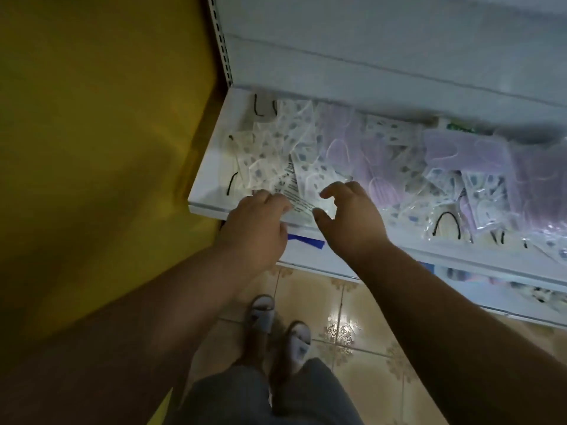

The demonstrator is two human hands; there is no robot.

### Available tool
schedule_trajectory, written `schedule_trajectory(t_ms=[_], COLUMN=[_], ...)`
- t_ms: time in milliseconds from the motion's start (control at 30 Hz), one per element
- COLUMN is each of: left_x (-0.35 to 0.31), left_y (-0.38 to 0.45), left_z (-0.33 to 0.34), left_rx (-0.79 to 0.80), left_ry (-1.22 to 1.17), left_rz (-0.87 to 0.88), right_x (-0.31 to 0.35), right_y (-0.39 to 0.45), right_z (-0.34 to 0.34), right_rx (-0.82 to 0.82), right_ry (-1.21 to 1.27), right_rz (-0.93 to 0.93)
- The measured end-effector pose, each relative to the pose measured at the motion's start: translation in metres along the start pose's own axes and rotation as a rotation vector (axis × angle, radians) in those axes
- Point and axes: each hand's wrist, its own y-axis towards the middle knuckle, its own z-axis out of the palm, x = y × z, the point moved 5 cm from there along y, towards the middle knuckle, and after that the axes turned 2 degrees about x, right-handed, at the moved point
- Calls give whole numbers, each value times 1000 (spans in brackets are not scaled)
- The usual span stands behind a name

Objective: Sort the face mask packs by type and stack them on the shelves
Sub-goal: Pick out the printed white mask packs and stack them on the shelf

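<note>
At the near left corner of the white shelf [211,167], seen from the head camera, a clear pack with printed text on it [291,191] lies slantwise, its long axis running from far left to near right, and its near end juts over the shelf's front lip. Both hands meet on it. The left hand [257,223] comes in from the near left, knuckles up, fingertips resting on the pack's left edge; whether they pinch the film or only press it I cannot tell, since the fingers are blurred and turned under. The right hand [349,216] is spread wide just to the right, thumb near the pack's overhanging corner and forefinger arched above it, holding nothing. Of the two, the left looks nearer to a grip.

Behind this pack lies a loose heap of spotted white mask packs [276,142]; to the right of them lilac mask packs [343,139] lie mixed with more spotted ones, overlapping all along the shelf. Sorting seems barely under way.

Room for the move lies toward the person: past the front lip is free air above the tiled floor [313,296]. To the left the shelf's raised side edge and the yellow wall [92,133] close things in, so I judge that lifting the pack up and toward the near side is the easy way out.
</note>
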Motion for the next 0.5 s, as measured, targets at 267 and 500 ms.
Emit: schedule_trajectory(t_ms=[267,500], left_x=[42,45], left_y=[27,73], left_z=[51,72], left_rx=[91,55], left_ry=[-737,-1347], left_rz=[-371,-582], right_x=[-29,-47], right_y=[70,76], right_z=[61,58], right_rx=[110,-133], right_ry=[-112,15], right_rz=[171,175])
